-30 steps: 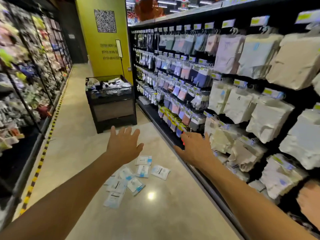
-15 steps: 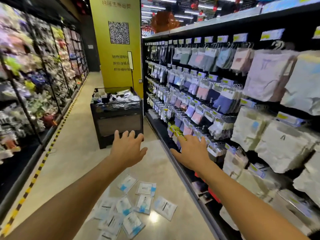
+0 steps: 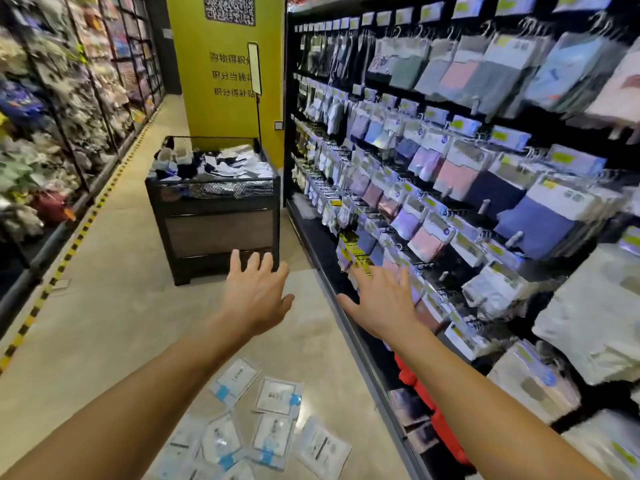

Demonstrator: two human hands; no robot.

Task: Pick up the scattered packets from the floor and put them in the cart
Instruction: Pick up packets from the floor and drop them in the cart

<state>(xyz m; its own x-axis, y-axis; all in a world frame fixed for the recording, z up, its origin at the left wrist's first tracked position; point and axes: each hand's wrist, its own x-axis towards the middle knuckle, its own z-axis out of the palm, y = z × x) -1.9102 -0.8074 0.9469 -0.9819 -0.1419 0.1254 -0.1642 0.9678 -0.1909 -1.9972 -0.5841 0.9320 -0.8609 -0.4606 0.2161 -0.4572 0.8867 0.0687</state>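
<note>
The packets [image 3: 273,431], white pouches with blue tabs, lie scattered on the beige floor [image 3: 114,306] at 6 o'clock in the view, some overlapping, none picked up. They sit lower in the view than half a second ago, close to the bottom edge, and the black cart [image 3: 218,233] at 12 o'clock from them looks larger and nearer. The left hand [image 3: 254,299] and right hand [image 3: 381,306] are still stretched forward above the packets, fingers spread wide and holding nothing, with the left fingertips over the cart's lower front. Behind the cart, at 12 o'clock, stands a yellow pillar [image 3: 225,116], now cropped at the top so its square code is only partly shown. At 3 o'clock runs a black rack [image 3: 450,168] hung with bagged garments, and at 9 o'clock are shelves [image 3: 52,116] of mixed goods. The lowest packets are cut off by the bottom edge, and the left forearm covers part of the heap. Their print is unreadable. The cart's contents are a blurred pile of dark and white cloth, and the rack smears toward the right edge.
</note>
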